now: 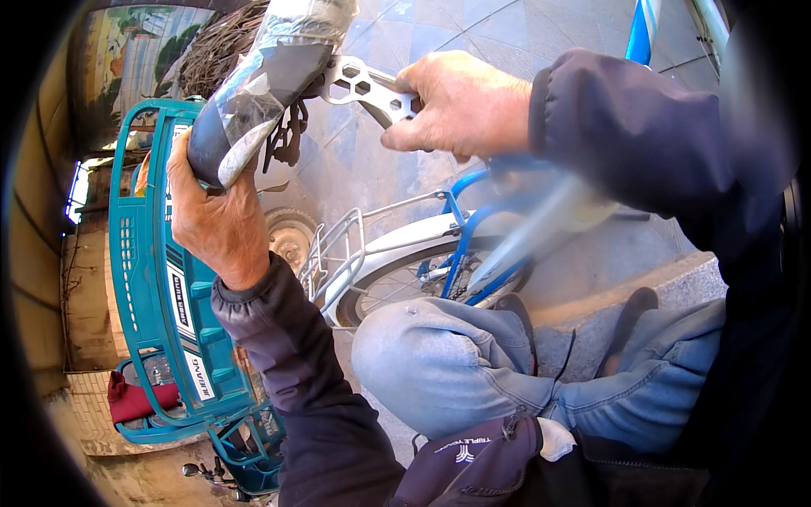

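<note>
Item 1: flat multi-hex bone wrench (376, 95), pale metal, pierced with hexagonal holes. Location: right of the saddle's edge, off the floor. Long axis: left to right, dipping slightly toward the right; roughly crosswise to the saddle. Near end pinched by the right hand (473, 101), thumb below, fingers above.

Item 2: bicycle saddle (262, 80), dark, patched with clear and silvery tape. Long axis: upper right to lower left. Lower end clasped by the left hand (218, 221), fingers and thumb curled around it.

Governing relation: the wrench's far end meets the saddle's right edge, leftward of the right fingers and up and right of the left. The right hand is nearer. Whether a hole sits over a nut, cannot tell.

Adjacent: dark metal fittings (290, 135) below the wrench's far end; teal cargo tricycle (196, 296) at left.
</note>
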Tool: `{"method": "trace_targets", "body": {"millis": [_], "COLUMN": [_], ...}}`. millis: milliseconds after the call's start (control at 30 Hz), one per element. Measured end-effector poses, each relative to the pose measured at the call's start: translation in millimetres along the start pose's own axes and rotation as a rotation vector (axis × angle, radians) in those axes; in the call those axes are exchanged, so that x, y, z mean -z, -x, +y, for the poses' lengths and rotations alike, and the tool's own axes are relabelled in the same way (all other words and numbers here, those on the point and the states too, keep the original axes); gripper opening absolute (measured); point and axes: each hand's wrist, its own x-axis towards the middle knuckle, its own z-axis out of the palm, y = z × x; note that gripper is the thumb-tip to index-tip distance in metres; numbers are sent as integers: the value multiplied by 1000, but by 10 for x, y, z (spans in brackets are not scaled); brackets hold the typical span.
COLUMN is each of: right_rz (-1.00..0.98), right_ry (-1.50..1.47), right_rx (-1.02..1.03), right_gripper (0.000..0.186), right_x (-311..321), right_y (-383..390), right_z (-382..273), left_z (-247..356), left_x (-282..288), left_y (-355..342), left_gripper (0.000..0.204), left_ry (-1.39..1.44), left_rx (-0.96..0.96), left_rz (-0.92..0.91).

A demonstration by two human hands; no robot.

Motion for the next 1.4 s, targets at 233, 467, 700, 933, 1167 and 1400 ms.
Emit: {"method": "trace_targets", "body": {"millis": [233, 467, 700, 933, 1167, 1400], "right_rz": [-64, -145, -91, -24, 71, -154], "right_ry": [-149, -373, -522, -506, -348, -797], "right_rx": [-144, -202, -207, -64, 153, -46], "right_gripper": [40, 42, 42, 37, 33, 31], "right_x": [-179, -486, -659, -869, -787, -746], "right_y": [91, -41, -117, -234, -147, -201], "right_z": [-171, -187, -281, -306, -149, -171], "left_z": [48, 55, 87, 53, 208, 77], "left_x": [-25, -37, -39, -1, -94, -39], "left_y": [-4, 26, 0, 19, -15, 53], "left_gripper": [54, 53, 52, 51, 52, 51], "left_ry": [16, 42, 59, 16, 113, 107], "left_rx": [17, 22, 30, 41, 53, 61], "left_rz": [6, 5, -9, -11, 11, -19]}}
